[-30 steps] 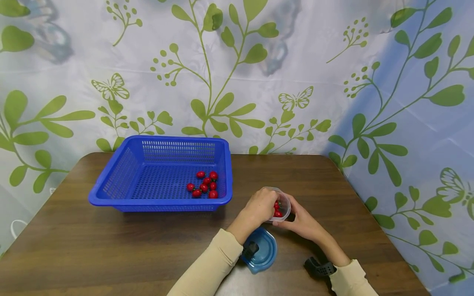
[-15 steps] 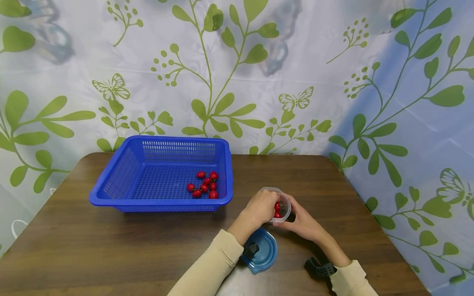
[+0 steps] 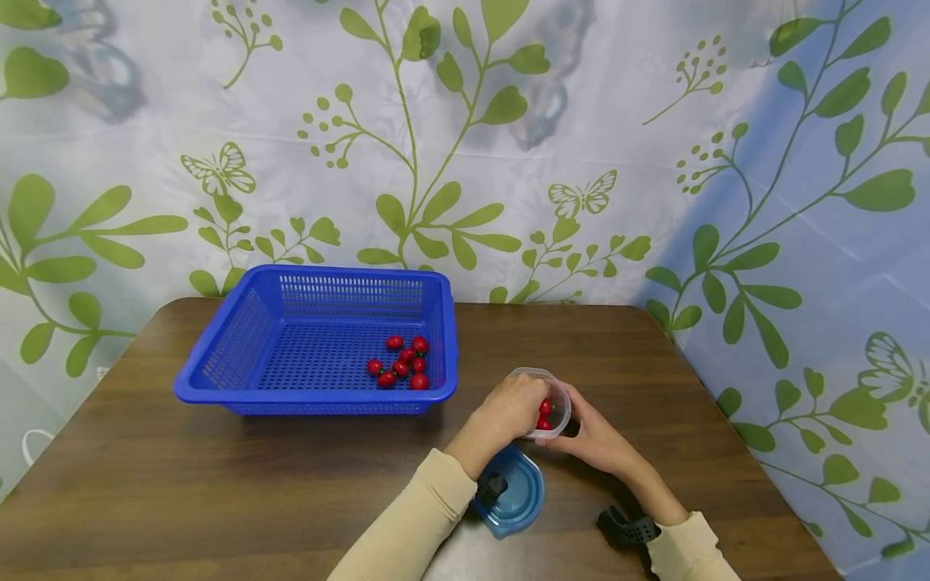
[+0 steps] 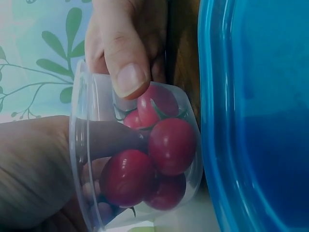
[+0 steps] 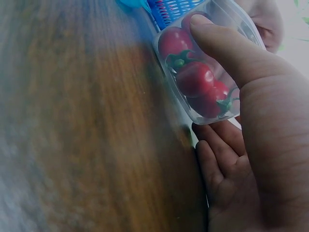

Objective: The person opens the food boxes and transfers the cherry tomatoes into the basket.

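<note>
My right hand (image 3: 595,434) grips a clear plastic container (image 3: 559,401) from the right, thumb on its near side. Inside it lie several red cherry tomatoes (image 4: 172,146) with green stems. Over the rim from the left reaches my left hand (image 3: 514,405), its fingers down among the tomatoes. In the left wrist view its thumb (image 4: 111,141) shows through the wall, close to a tomato; I cannot tell whether it pinches one. The right thumb (image 5: 217,41) presses along the container's wall in the right wrist view. A blue lid (image 3: 519,494) lies on the table below the left wrist.
A blue perforated basket (image 3: 312,397) stands at the back left of the wooden table (image 3: 218,484), with several cherry tomatoes (image 3: 400,369) in its right part. Behind the table hangs a leaf-print curtain (image 3: 465,161). A dark strap (image 3: 628,527) circles the right wrist.
Both hands stay at the container. The cherry tomatoes visible in it have shifted slightly beside my left fingers; the basket and lid stay put.
</note>
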Available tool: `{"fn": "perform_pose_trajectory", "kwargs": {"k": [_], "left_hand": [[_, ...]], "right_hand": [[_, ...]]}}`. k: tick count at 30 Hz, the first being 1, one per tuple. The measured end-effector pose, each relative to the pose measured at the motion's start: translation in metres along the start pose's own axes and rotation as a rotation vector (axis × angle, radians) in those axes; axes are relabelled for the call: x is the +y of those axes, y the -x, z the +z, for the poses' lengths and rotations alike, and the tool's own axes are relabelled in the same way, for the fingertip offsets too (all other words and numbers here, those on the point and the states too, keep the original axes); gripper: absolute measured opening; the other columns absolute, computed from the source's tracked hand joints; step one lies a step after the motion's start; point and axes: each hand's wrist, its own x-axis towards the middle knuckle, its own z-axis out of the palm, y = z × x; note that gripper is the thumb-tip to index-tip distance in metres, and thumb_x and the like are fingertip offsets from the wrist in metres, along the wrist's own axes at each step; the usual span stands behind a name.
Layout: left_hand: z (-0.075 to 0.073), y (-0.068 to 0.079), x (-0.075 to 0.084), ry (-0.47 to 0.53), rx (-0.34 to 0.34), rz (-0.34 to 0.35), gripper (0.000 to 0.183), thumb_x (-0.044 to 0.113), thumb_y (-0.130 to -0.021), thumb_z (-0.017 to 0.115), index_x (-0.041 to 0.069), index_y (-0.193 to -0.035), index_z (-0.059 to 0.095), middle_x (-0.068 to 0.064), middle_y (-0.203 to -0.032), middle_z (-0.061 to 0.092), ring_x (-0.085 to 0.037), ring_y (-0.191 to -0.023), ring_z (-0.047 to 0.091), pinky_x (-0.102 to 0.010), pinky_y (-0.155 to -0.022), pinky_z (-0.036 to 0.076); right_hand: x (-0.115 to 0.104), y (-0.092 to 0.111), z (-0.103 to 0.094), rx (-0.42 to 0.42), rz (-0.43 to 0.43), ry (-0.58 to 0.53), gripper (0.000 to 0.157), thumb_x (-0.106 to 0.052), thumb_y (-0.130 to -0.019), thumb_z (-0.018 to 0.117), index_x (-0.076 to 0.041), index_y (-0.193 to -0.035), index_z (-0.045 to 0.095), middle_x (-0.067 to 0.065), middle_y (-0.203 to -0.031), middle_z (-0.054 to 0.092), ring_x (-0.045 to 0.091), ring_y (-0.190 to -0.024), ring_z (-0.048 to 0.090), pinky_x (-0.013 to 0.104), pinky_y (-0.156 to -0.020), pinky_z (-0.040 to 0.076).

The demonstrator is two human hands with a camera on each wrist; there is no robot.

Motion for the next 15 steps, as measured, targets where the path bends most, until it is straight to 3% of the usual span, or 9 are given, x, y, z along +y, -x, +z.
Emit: {"fn": "perform_pose_trajectory", "kwargs": {"k": [4,10,15], "left_hand": [[-0.0007,0.0002,-0.0014,0.015,-0.012,0.0,0.004,0.006,-0.092,0.073,0.01,-0.092,0.074,0.003,-0.074,0.064,-0.012,-0.067,0.054,-0.02,-0.056,0.046],[-0.0019,0.0004,-0.0027,0.002,-0.016,0.019,0.011,0.01,-0.093,0.074,0.011,-0.104,0.075,0.001,-0.088,0.071,-0.013,-0.078,0.06,-0.021,-0.064,0.053],[-0.0038,0.0005,-0.0045,-0.028,-0.023,0.051,0.011,0.015,-0.094,0.074,0.011,-0.105,0.074,0.001,-0.086,0.067,-0.013,-0.077,0.057,-0.021,-0.063,0.052]], "right_hand": [[0.0,0.0,0.0004,-0.002,-0.002,-0.006,0.091,-0.033,-0.086,0.085,-0.017,-0.158,0.032,0.012,-0.155,0.047,0.035,-0.135,0.054,0.061,-0.11,0.044],[-0.001,0.0004,0.0001,-0.007,0.005,-0.013,0.091,-0.033,-0.086,0.085,-0.016,-0.158,0.032,0.012,-0.156,0.046,0.036,-0.136,0.054,0.061,-0.111,0.043],[-0.0008,0.0001,0.0004,-0.01,0.01,-0.024,0.091,-0.032,-0.086,0.085,-0.016,-0.158,0.032,0.014,-0.157,0.045,0.039,-0.137,0.053,0.063,-0.112,0.042]]}}
